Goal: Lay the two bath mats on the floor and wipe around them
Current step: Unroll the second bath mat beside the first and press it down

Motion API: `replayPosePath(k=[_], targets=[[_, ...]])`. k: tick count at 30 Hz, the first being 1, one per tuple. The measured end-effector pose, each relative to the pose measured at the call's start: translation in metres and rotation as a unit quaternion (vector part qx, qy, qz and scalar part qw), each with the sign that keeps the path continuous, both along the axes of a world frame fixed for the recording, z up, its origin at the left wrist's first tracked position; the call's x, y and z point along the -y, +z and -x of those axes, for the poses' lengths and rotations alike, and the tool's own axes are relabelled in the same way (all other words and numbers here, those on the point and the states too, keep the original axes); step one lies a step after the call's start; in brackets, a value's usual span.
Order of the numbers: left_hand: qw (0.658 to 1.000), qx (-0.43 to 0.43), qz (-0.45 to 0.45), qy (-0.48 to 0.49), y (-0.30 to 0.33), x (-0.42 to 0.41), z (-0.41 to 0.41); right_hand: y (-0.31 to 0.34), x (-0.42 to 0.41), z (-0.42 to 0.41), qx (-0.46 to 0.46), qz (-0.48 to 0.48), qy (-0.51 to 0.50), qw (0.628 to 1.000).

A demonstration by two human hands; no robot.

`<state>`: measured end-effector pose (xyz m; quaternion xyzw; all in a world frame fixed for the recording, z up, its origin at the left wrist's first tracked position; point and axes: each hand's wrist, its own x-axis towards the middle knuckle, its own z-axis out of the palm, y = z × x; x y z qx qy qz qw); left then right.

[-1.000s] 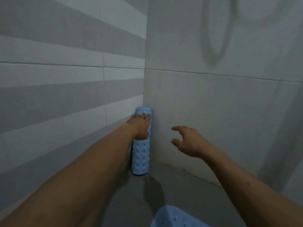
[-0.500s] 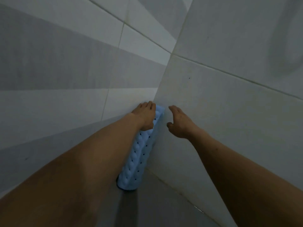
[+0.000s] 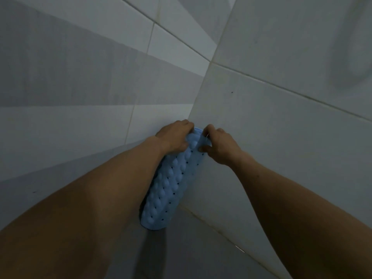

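While the rolled blue bath mat (image 3: pixel 171 184) stands on end in the corner where the two tiled walls (image 3: pixel 281 137) meet, its foot on the floor (image 3: pixel 191 248), I judge the way to free it is to lift it straight out by its top before unrolling it flat. Both forearms reach forward and down, my left hand (image 3: pixel 174 137) curled over the top edge and my right hand (image 3: pixel 219 146) pinching the same edge just beside it.
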<state>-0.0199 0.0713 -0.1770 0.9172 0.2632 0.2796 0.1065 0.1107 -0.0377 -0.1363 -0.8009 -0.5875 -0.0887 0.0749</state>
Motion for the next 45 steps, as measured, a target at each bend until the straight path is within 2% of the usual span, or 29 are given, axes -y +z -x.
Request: replayPosePath(k=[4, 8, 18, 26, 29, 32, 42, 45], targets=[[0.993, -0.07, -0.092, -0.024, 0.013, 0.016, 0.006, -0.002, 0.036, -0.001, 0.008, 0.03, 0.0, 1.0], [0.978, -0.141, -0.154, -0.029, 0.03, 0.051, 0.008, -0.001, 0.077, -0.009, 0.052, 0.012, -0.016, 0.998], [0.968, -0.122, -0.196, -0.098, 0.073, 0.189, -0.026, 0.065, 0.244, -0.035, 0.075, 0.02, -0.076, 0.994], [0.961, -0.152, -0.187, -0.139, 0.058, 0.305, -0.042, 0.043, 0.38, -0.045, 0.015, 0.059, -0.11, 0.992], [0.952, -0.188, -0.209, -0.119, 0.045, 0.33, -0.033, 0.027, 0.421, -0.047, -0.029, 0.111, -0.112, 0.987], [0.956, -0.187, -0.213, -0.07, 0.039, 0.348, -0.011, 0.024, 0.455, -0.047, -0.073, 0.148, -0.112, 0.98], [0.954, -0.215, -0.207, 0.04, 0.057, 0.399, 0.073, 0.05, 0.482, -0.02, 0.083, 0.228, -0.152, 0.958], [0.951, -0.228, -0.196, 0.065, 0.061, 0.4, 0.084, 0.051, 0.496, -0.017, 0.15, 0.234, -0.134, 0.951]])
